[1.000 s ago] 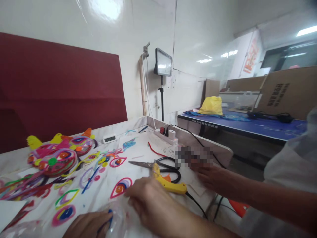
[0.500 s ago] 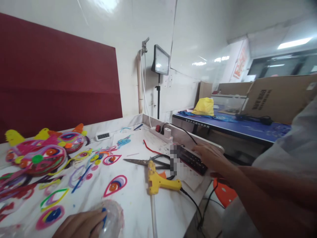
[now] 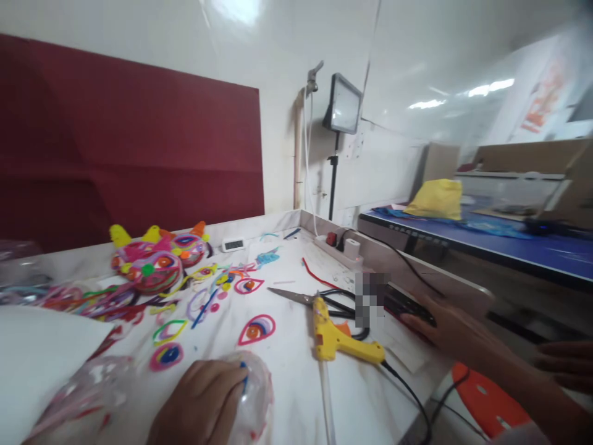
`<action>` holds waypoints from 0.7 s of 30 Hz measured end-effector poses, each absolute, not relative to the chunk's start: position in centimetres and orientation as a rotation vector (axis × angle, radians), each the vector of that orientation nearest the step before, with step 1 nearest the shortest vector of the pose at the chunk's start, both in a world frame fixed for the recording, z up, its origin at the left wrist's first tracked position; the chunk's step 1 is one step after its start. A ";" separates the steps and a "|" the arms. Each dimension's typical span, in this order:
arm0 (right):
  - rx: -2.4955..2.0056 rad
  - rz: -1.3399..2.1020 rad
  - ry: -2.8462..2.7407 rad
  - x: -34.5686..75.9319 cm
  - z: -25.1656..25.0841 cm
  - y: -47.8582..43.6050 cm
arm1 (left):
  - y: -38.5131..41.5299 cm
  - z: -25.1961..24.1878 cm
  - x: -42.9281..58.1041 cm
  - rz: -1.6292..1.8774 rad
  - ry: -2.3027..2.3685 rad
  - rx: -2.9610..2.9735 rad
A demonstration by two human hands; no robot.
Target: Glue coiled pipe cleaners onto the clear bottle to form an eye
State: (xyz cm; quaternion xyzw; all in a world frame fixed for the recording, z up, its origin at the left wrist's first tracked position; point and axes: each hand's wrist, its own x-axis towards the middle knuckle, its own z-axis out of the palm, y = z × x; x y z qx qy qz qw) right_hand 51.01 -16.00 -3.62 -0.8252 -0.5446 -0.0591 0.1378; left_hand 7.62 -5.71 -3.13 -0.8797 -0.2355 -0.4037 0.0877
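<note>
The left hand (image 3: pixel 204 402) presses down, fingers curled, on a clear plastic bag (image 3: pixel 252 395) at the near table (image 3: pixel 287 383) edge, pinning it flat, while the right hand (image 3: pixel 451 327) lies open on a dark device (image 3: pixel 407 306), the yellow glue gun (image 3: pixel 338 337) parked between them within reach.

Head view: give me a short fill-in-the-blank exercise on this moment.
1. The left hand rests on a clear plastic ____.
2. The glue gun on the table is ____ in colour.
3. The scissors lie just ____ the glue gun.
4. The right hand touches a dark ____.

Missing words: bag; yellow; behind; keypad device
</note>
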 end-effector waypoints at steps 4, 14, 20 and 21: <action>-2.465 -0.055 -1.492 51.2 -3.9 -15.4 | -6.4 -2.5 8.0 -1.201 -0.749 -2.643; -2.500 0.029 -1.422 51.9 -3.0 -13.8 | -6.3 -3.2 7.6 -1.136 -0.787 -2.751; -2.541 0.085 -1.394 52.6 -3.2 -13.5 | -6.5 -3.1 7.8 -1.126 -0.826 -2.756; -2.545 0.101 -1.407 52.5 -3.0 -13.7 | -6.6 -3.1 7.9 -1.128 -0.842 -2.751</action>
